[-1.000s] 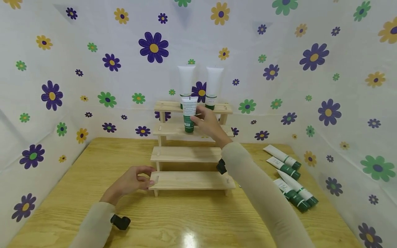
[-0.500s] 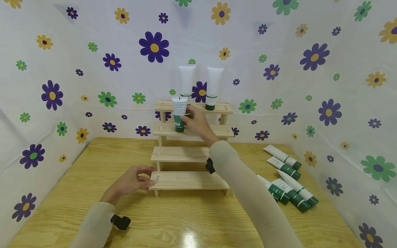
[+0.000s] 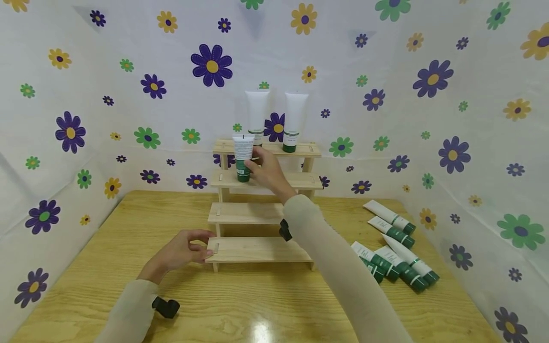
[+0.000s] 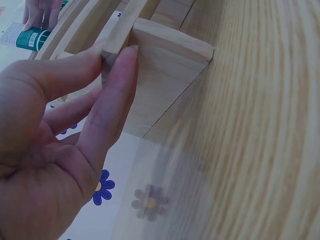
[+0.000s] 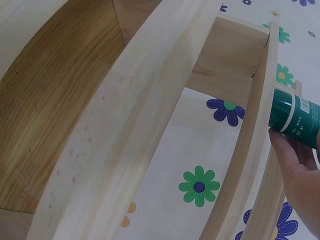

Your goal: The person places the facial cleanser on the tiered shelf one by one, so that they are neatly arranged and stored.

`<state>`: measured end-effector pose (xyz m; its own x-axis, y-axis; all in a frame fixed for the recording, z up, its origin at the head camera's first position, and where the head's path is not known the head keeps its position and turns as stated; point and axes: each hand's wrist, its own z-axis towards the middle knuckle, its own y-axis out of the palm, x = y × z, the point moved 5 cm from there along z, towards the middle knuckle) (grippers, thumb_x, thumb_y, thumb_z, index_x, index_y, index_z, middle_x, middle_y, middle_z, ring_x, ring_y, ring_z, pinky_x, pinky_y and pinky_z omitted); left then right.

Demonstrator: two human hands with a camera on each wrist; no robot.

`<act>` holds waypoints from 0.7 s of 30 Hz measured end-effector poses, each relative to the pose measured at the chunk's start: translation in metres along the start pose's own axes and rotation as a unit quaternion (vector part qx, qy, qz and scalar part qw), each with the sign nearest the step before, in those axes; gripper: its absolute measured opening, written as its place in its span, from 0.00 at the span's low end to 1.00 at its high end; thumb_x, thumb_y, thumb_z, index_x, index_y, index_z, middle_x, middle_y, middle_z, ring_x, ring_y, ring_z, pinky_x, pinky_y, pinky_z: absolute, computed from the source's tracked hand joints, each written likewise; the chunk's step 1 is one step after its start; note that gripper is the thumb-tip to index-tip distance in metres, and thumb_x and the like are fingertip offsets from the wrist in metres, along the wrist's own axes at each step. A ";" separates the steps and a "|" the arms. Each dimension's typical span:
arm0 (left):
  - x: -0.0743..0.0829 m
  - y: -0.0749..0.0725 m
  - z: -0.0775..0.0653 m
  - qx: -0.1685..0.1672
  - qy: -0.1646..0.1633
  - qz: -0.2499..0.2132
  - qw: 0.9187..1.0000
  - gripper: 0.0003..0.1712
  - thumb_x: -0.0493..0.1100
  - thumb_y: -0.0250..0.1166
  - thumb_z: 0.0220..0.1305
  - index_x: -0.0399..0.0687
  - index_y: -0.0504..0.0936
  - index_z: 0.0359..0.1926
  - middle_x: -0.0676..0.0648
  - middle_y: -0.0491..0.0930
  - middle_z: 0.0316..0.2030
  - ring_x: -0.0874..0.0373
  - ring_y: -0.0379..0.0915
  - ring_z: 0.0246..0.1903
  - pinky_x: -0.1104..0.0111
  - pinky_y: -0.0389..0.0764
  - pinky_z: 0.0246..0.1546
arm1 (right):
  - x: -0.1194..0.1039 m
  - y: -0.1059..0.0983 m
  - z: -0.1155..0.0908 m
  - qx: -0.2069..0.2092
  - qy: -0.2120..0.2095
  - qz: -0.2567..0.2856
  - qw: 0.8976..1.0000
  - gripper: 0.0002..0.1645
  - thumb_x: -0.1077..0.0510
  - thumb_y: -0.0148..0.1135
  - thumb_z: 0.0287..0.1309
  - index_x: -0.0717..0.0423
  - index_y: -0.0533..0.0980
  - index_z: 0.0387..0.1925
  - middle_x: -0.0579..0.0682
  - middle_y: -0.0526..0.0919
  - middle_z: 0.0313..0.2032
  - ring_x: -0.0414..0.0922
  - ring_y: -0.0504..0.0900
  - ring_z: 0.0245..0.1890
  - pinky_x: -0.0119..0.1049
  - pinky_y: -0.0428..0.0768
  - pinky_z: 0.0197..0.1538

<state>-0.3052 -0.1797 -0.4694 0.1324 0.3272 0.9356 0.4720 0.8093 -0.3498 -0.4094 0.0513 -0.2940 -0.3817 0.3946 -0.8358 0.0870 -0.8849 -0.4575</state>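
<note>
My right hand pinches a white and green squeeze tube, cap down, at the left part of the second shelf from the top of a wooden tiered stand. In the right wrist view the tube's green cap end is right at the shelf board. My left hand grips the left end of the lowest shelf; in the left wrist view its thumb and fingers pinch the board's corner. Two taller white tubes stand upright on the top shelf, one left and one right.
Several white and green tubes lie in a loose pile on the wooden table at the right. My right forearm crosses in front of the stand's right side. A flowered white cloth hangs behind and at both sides.
The right hand has carried the squeeze tube leftward along the second shelf from the top, most of it in the first half second. The left hand stays at the lowest shelf's corner.
</note>
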 end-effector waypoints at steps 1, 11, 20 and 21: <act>0.000 0.000 0.000 -0.001 0.001 0.001 1.000 0.37 0.45 0.71 0.67 0.32 0.70 0.70 0.29 0.75 0.57 0.48 0.86 0.47 0.60 0.91 0.43 | 0.000 0.001 0.000 0.000 0.000 0.001 1.000 0.22 0.63 0.58 0.74 0.58 0.73 0.66 0.59 0.81 0.60 0.55 0.81 0.61 0.48 0.79 0.69; 0.000 0.001 0.000 -0.005 0.006 0.000 1.000 0.37 0.44 0.70 0.68 0.31 0.68 0.70 0.28 0.74 0.58 0.47 0.86 0.48 0.60 0.91 0.43 | 0.002 0.005 -0.002 -0.007 0.000 0.015 1.000 0.23 0.62 0.56 0.76 0.56 0.72 0.68 0.58 0.81 0.61 0.55 0.80 0.63 0.48 0.79 0.69; 0.002 0.002 -0.001 -0.003 -0.001 -0.007 1.000 0.36 0.44 0.71 0.68 0.31 0.69 0.70 0.28 0.74 0.58 0.49 0.86 0.48 0.60 0.91 0.43 | 0.001 0.005 -0.004 -0.007 -0.002 0.003 1.000 0.22 0.61 0.57 0.76 0.57 0.72 0.68 0.58 0.81 0.60 0.55 0.80 0.62 0.48 0.79 0.69; 0.003 0.003 -0.001 -0.004 0.000 -0.007 1.000 0.36 0.44 0.71 0.68 0.31 0.69 0.70 0.28 0.74 0.58 0.50 0.86 0.48 0.60 0.91 0.43 | 0.001 0.005 -0.004 -0.009 -0.002 -0.001 1.000 0.22 0.60 0.57 0.76 0.57 0.72 0.68 0.58 0.81 0.61 0.55 0.80 0.62 0.47 0.78 0.69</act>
<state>-0.3027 -0.1768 -0.4680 0.1259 0.3148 0.9408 0.4814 0.8098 -0.3354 -0.4061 0.0488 -0.2984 -0.3856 0.3951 -0.8338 0.1032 -0.8795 -0.4645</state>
